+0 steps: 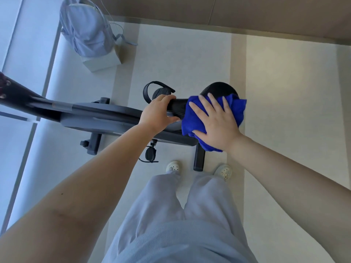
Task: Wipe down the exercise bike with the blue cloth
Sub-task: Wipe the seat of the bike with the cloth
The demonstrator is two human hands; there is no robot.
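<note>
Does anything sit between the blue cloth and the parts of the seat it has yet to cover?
Yes: the left hand grips the seat's narrow front end, right beside the cloth under the flat right hand. The seat's rear lies bare.

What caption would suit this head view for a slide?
The right hand presses the blue cloth on the exercise bike saddle; the left hand grips its nose.
</note>
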